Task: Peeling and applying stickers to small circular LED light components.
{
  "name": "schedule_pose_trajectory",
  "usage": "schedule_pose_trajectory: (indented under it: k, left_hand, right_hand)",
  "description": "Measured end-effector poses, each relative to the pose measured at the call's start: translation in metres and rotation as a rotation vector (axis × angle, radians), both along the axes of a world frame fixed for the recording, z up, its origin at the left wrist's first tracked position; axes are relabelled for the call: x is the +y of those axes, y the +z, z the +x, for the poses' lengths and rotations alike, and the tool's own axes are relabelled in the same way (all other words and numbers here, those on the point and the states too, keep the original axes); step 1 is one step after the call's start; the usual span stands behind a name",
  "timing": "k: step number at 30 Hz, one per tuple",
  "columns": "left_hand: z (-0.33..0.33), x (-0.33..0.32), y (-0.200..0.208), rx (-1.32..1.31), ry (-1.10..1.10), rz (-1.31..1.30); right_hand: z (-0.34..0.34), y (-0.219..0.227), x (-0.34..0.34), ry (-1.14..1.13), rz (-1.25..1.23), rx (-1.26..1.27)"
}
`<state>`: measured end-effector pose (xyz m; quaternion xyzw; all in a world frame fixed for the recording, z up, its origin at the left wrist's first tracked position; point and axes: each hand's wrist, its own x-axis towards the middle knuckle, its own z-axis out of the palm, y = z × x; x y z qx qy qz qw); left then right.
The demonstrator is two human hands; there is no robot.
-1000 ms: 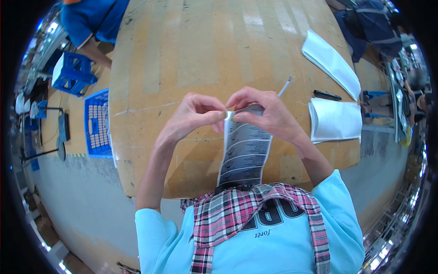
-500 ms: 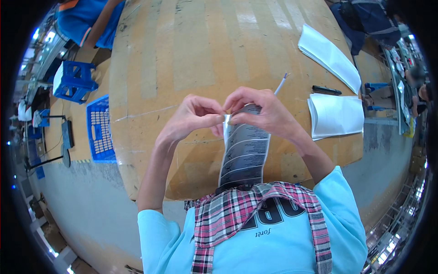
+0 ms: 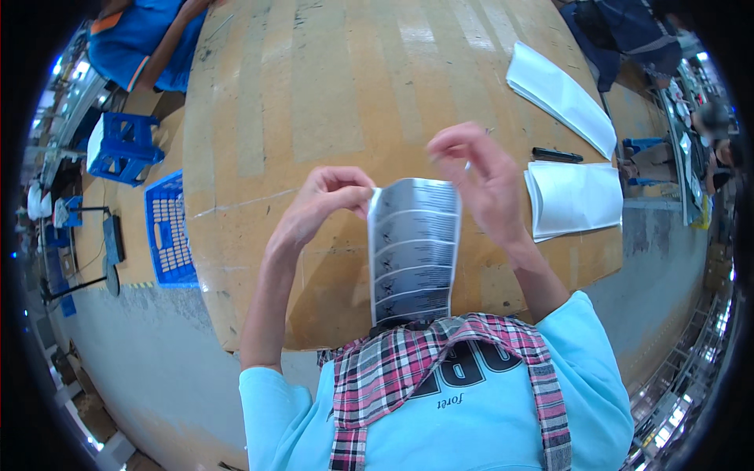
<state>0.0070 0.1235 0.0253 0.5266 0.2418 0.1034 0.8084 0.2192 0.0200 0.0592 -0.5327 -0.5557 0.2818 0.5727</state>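
Left hand (image 3: 334,192) pinches upper left corner of label strip (image 3: 414,243), gray with dark print, at center of frame, running down to plaid apron (image 3: 385,373). Right hand (image 3: 479,180) raised beside strip's upper right corner, fingers half curled, blurred; cannot tell if anything is held. Brown table (image 3: 330,118) beneath. At right of frame, black pen (image 3: 558,155) between two white paper stacks (image 3: 577,200). At left, blue crate (image 3: 159,267) below blue stool (image 3: 122,145). Upper left, co-worker (image 3: 161,39) in blue.
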Motion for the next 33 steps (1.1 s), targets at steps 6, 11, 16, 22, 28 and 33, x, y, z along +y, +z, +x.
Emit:
schedule_pose_trajectory:
  k: [6, 11, 16, 22, 28, 33]
  left_hand:
    - [0.025, -0.002, 0.003, 0.186, 0.5, 0.624]
    - [0.08, -0.028, 0.022, 0.165, 0.273, 0.934]
    - [0.125, -0.022, 0.014, 0.404, -0.077, 0.916]
    - [0.132, -0.014, 0.006, 0.27, -0.111, 0.753]
    - [0.129, -0.001, -0.002, 0.269, 0.01, 0.756]
    - [0.125, 0.007, 0.006, 0.325, 0.029, 0.811]
  right_hand:
    - [0.065, -0.045, -0.023, -0.455, -0.183, 0.422]
    - [0.076, -0.08, -0.01, 0.066, -0.322, 0.79]
    - [0.078, -0.088, 0.009, 0.317, -0.218, 0.963]
    - [0.086, -0.098, 0.021, 0.521, -0.092, 1.027]
    - [0.07, -0.09, 0.04, 0.207, -0.073, 0.965]
    - [0.062, -0.073, 0.051, 0.054, -0.05, 0.745]
